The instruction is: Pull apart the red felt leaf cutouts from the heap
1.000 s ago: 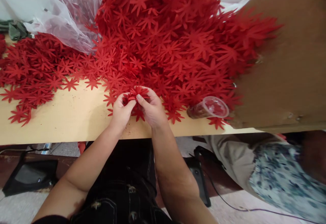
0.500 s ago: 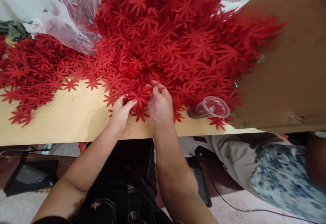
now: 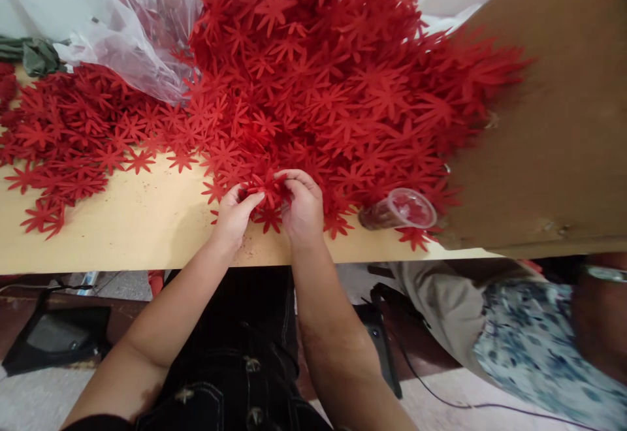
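Observation:
My left hand (image 3: 235, 214) pinches a red flower cutout (image 3: 263, 186) between thumb and fingers, near the front of the table. Close beside it, my right hand (image 3: 302, 206) is closed, thumb against curled fingers, at the right side of the same cutout. Its fingertips overlap red petals, so whether a separate piece is in them is hidden. Just below and between the hands, another red cutout (image 3: 269, 217) lies on the table. A large heap of the same many-pointed red cutouts (image 3: 333, 101) rises right behind both hands.
Right of my hands, a clear plastic cup (image 3: 399, 209) leans among the cutouts. A brown board (image 3: 548, 130) stands at the right end of the table (image 3: 147, 222). A clear plastic bag (image 3: 142, 52) lies behind on the left. Another person's patterned clothing (image 3: 524, 346) shows at lower right.
My right hand has come down and slightly left, bringing its fingertips to the cutout in my left hand. The left hand keeps its pinch, and the view has shifted slightly.

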`<state>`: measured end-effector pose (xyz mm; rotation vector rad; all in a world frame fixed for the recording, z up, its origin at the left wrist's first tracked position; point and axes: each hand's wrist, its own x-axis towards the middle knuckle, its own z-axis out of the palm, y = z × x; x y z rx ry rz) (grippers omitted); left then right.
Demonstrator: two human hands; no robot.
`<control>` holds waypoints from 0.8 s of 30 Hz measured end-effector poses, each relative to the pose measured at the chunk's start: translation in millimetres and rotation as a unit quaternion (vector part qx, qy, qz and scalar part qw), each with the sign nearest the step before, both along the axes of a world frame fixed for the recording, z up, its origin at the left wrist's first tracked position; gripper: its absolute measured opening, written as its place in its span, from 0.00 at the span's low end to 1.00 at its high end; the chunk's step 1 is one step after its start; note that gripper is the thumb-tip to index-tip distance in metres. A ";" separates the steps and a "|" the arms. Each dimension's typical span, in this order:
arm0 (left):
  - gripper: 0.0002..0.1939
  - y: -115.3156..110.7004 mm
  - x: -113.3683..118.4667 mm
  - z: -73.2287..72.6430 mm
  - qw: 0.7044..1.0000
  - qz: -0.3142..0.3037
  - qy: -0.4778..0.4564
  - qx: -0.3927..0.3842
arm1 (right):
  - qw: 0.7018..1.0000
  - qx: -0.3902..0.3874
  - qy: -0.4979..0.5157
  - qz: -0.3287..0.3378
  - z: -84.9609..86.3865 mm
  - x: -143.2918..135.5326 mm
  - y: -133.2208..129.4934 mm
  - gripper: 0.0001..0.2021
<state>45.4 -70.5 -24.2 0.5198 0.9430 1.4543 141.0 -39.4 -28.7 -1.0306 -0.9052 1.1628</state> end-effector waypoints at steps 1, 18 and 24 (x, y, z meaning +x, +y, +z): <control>0.10 0.4 -0.1 -0.4 1.000 0.003 -0.007 0.000 | 1.000 -0.002 0.013 0.015 0.9 -0.9 -0.5 0.07; 0.09 1.3 4.8 3.3 1.000 -0.011 0.023 0.005 | 0.991 -0.010 -0.132 -0.020 -4.2 -3.4 -0.9 0.21; 0.08 1.2 4.3 3.5 0.999 -0.019 0.036 -0.001 | 0.996 0.038 -0.067 -0.050 -7.5 0.9 6.1 0.14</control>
